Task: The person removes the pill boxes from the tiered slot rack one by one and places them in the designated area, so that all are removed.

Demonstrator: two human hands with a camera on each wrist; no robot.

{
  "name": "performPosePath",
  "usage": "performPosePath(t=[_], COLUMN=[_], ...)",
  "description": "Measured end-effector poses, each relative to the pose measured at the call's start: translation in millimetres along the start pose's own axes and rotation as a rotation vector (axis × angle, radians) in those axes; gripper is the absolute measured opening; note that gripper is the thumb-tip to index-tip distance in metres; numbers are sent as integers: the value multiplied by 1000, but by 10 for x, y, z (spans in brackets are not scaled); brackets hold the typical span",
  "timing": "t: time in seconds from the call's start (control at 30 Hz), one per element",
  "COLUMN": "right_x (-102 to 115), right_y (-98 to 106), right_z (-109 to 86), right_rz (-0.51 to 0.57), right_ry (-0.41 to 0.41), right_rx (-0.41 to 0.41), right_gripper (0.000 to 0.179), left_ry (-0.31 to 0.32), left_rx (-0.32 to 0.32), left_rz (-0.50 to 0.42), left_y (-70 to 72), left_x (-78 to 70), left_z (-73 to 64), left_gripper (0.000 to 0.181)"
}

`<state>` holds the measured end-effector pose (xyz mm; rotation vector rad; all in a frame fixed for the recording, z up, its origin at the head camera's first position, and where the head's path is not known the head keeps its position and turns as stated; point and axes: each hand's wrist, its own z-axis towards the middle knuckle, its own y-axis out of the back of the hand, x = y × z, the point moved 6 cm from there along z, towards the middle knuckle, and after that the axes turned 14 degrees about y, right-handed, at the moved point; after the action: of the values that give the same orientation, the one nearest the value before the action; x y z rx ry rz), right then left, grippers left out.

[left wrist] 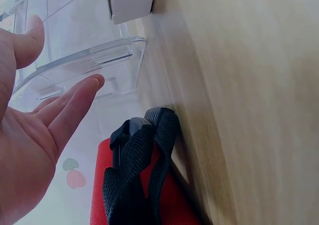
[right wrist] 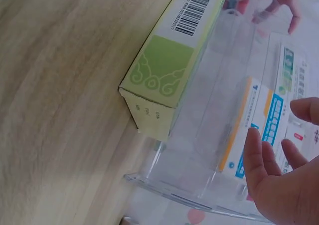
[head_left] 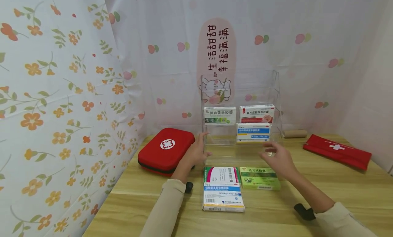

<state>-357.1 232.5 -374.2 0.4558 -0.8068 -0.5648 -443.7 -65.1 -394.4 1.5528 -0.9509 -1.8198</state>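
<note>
A clear acrylic display rack [head_left: 219, 139] stands on the table with medicine boxes on its tiers. On its upper occupied tier are a white-green box [head_left: 219, 115] and a white-red box [head_left: 257, 114]; one tier lower, at the right, sits a blue-white box [head_left: 253, 132]. My left hand [head_left: 196, 151] is at the rack's left side, thumb and fingers spread, holding nothing; whether it touches the panel I cannot tell. Just below the blue-white box, my right hand [head_left: 278, 160] hovers with loosely bent fingers and nothing in them; in the right wrist view the fingers [right wrist: 255, 152] stand apart.
In front of the rack lie a green box [head_left: 259, 179], a pink-green box [head_left: 221, 175] and another blue-white box [head_left: 223, 197]. A red first-aid case [head_left: 167, 150] is at the left. To the right are a red pouch [head_left: 337, 151] and a tan roll [head_left: 294, 134].
</note>
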Motion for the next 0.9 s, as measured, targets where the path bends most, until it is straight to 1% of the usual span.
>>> performPosePath(t=[0.17, 0.3, 0.43, 0.57, 0.73, 0.9], right_x=[-30, -31, -3, 20, 18, 0], right_y=[31, 58, 90, 119, 127, 127], right_z=[52, 109, 198, 287, 359, 434], right_rz=[-16, -35, -54, -65, -83, -142], right_ry=[-30, -24, 36, 82, 93, 111], right_rx=[-47, -87, -171, -247, -258, -241], right_gripper=[45, 48, 46, 47, 49, 52], left_ry=[5, 22, 35, 32, 32, 26], left_rx=[-5, -6, -8, -11, -3, 2], left_rz=[-2, -8, -8, -9, -14, -19], left_y=[1, -12, -24, -26, -35, -30], left_x=[2, 16, 34, 44, 61, 60], left_z=[4, 7, 14, 25, 29, 19], left_gripper=[88, 88, 88, 89, 89, 89])
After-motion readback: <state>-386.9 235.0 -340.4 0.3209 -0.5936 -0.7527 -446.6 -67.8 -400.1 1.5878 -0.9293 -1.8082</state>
